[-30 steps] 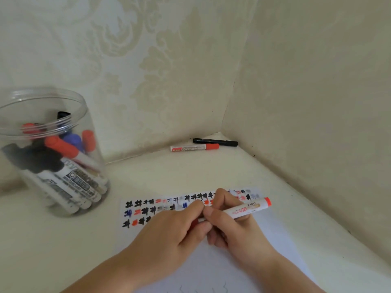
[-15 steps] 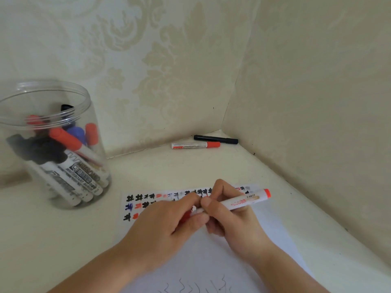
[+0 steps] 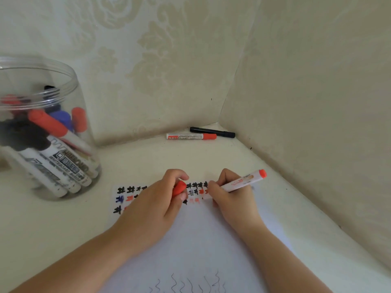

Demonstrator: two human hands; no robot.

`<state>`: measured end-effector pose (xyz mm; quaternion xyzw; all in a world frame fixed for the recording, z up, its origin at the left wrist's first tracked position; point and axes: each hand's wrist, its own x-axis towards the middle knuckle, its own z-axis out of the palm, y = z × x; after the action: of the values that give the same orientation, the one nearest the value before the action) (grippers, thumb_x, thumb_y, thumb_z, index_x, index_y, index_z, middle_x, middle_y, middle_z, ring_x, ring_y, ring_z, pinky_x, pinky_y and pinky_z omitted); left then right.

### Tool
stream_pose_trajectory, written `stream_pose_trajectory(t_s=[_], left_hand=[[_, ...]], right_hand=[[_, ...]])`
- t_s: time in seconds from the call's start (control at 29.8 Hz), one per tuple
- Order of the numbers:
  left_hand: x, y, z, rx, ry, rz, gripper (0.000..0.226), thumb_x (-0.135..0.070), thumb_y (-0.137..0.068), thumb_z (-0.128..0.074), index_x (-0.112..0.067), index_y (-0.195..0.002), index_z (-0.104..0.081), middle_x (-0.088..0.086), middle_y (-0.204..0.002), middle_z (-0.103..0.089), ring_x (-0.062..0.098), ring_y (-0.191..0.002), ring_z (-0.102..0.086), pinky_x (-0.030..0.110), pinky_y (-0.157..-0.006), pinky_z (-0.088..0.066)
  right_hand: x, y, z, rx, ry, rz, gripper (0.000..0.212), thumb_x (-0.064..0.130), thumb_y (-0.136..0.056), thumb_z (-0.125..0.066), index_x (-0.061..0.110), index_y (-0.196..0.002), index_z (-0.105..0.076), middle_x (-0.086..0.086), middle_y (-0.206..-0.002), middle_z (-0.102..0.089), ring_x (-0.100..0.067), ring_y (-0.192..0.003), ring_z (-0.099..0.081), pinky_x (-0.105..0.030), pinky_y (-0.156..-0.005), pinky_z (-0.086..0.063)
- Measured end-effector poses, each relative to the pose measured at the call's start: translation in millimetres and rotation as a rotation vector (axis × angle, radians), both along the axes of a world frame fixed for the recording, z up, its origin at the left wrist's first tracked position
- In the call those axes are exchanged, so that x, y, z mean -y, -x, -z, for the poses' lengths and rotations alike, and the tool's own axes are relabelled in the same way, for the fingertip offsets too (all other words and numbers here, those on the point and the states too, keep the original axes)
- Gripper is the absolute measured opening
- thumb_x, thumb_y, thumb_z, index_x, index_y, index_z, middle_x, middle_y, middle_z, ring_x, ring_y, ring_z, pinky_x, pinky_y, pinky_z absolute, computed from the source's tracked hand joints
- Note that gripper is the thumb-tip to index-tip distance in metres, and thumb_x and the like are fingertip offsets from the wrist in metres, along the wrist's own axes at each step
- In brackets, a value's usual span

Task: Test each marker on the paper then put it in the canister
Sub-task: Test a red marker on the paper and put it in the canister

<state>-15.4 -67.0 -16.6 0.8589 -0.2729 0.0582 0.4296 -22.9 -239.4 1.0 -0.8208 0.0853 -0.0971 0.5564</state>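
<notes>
Two hands curled tight — left hand (image 3: 154,205) grips red cap (image 3: 179,188), right hand (image 3: 229,197) holds marker (image 3: 243,181) on paper (image 3: 201,240)

A paper (image 3: 203,240) lies on the bench (image 3: 137,163), in front of the person, with rows of marks (image 3: 127,195) along its far edge. Both hands rest over that edge: the left hand (image 3: 152,208) holds a cap (image 3: 179,188), and the right hand (image 3: 230,197), just to its right, holds a marker (image 3: 243,180) tilted up to the right. At far left stands a canister (image 3: 42,127) with markers (image 3: 61,163) inside. Two pens (image 3: 201,135) lie side by side in the back corner, against the wall (image 3: 148,70).
</notes>
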Motion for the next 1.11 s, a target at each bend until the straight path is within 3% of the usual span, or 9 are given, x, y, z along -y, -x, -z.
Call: stream_pose_trajectory(t_s=[0.2,0.34,0.47,0.6,0.71,0.81,0.97,1.11], left_hand=[[0.4,0.2,-0.1,0.015,-0.004,-0.010,0.024,-0.024,-0.092,-0.042,-0.038,-0.108,-0.030,-0.012,-0.086,-0.059,0.007,-0.083,-0.048,0.019,-0.071,-0.038],[-0.6,2.7,-1.2,0.010,-0.045,-0.007,0.023,-0.028,-0.092,-0.040,-0.039,-0.108,-0.028,-0.011,-0.087,-0.058,0.007,-0.077,-0.051,0.021,-0.068,-0.041],[-0.9,2.8,-2.2,-0.004,-0.034,-0.025,0.024,-0.029,-0.091,-0.040,-0.040,-0.110,-0.029,-0.016,-0.090,-0.058,0.003,-0.080,-0.051,0.017,-0.068,-0.040],[-1.0,2.5,-1.2,0.013,-0.036,-0.020,0.024,-0.028,-0.091,-0.041,-0.037,-0.112,-0.031,-0.017,-0.090,-0.057,0.001,-0.082,-0.051,0.016,-0.070,-0.040],[-0.4,1.5,-0.1,0.034,-0.032,-0.026,0.026,-0.025,-0.091,-0.043,-0.035,-0.113,-0.031,-0.020,-0.090,-0.057,-0.003,-0.085,-0.049,0.012,-0.070,-0.038],[0.1,-0.1,2.3,0.057,-0.034,-0.024,0.028,-0.024,-0.090,-0.048,-0.033,-0.110,-0.031,-0.020,-0.091,-0.058,-0.010,-0.083,-0.047,0.008,-0.071,-0.036],[-1.2,-1.5,2.1,0.019,0.009,-0.023,0.022,-0.024,-0.088,-0.054,-0.033,-0.096,-0.036,-0.015,-0.096,-0.063,0.002,-0.090,-0.054,0.019,-0.073,-0.045],[-1.4,-0.6,0.0,0.055,-0.020,-0.019,0.013,-0.028,-0.085,-0.057,-0.030,-0.094,-0.047,-0.019,-0.089,-0.057,0.003,-0.092,-0.048,0.011,-0.070,-0.040]], right_hand=[[0.0,-0.8,1.9,-0.023,0.027,-0.038,0.027,0.007,-0.078,-0.058,-0.003,-0.065,-0.037,-0.012,-0.057,-0.045,-0.015,-0.051,-0.033,-0.019,-0.042,-0.025],[0.5,-1.0,4.0,0.010,0.081,-0.029,0.031,0.005,-0.077,-0.058,0.009,-0.058,-0.033,0.001,-0.051,-0.035,-0.011,-0.049,-0.027,-0.019,-0.043,-0.021],[1.1,-0.8,2.8,-0.013,0.049,-0.043,0.028,0.005,-0.076,-0.059,0.005,-0.059,-0.037,-0.008,-0.055,-0.039,-0.015,-0.051,-0.030,-0.022,-0.044,-0.023],[0.8,-1.1,3.9,0.011,0.068,-0.030,0.032,0.004,-0.075,-0.058,0.010,-0.057,-0.033,0.006,-0.048,-0.032,-0.009,-0.046,-0.025,-0.017,-0.042,-0.020],[1.2,-0.5,3.1,-0.008,0.061,-0.036,0.027,0.006,-0.078,-0.059,0.001,-0.063,-0.037,-0.007,-0.055,-0.039,-0.013,-0.050,-0.029,-0.019,-0.042,-0.022],[0.6,-0.2,1.7,-0.016,0.068,-0.052,0.026,0.005,-0.077,-0.058,0.000,-0.063,-0.036,-0.008,-0.056,-0.038,-0.015,-0.052,-0.029,-0.022,-0.044,-0.023],[0.3,-0.8,1.9,-0.011,0.088,-0.040,0.026,0.005,-0.077,-0.057,0.004,-0.061,-0.036,0.004,-0.050,-0.035,-0.009,-0.046,-0.026,-0.015,-0.041,-0.021],[5.6,0.8,0.0,-0.015,-0.029,0.030,0.025,0.006,-0.077,-0.057,0.010,-0.059,-0.041,0.003,-0.047,-0.043,-0.009,-0.046,-0.032,-0.017,-0.041,-0.025]])
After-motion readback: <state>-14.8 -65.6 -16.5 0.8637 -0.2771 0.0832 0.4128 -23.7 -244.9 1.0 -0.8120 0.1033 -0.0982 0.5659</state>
